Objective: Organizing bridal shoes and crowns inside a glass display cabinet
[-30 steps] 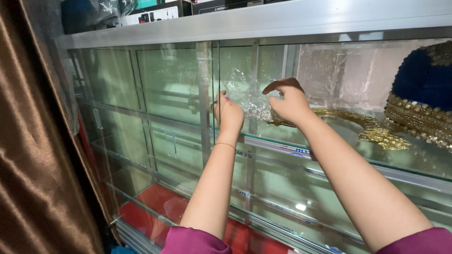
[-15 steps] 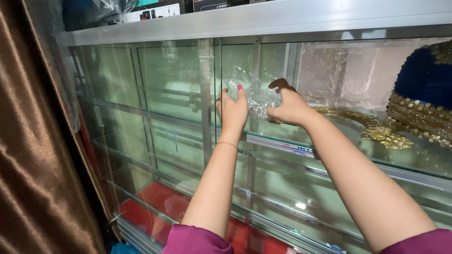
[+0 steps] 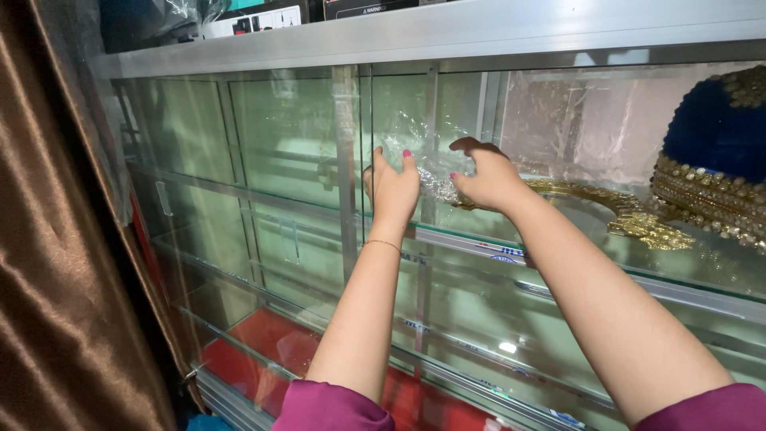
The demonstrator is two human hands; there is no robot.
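Glass display cabinet [image 3: 263, 144]: left hand [image 3: 393, 188] flat, released, on pane; right hand [image 3: 488, 177] grasping clear plastic wrap [image 3: 427, 156] on shelf [image 3: 558, 255].

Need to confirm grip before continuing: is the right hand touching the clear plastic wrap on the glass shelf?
Touching. The head view shows the right hand with its fingers curled onto the crinkled clear plastic wrap, no gap visible between them.

Tall aluminium-framed glass display cabinet [image 3: 263, 144] with greenish glass shelves [image 3: 303, 239], red lining [image 3: 271, 351] at bottom. Brown satin curtain [image 3: 56, 263] hanging at left. Light glints on glass.
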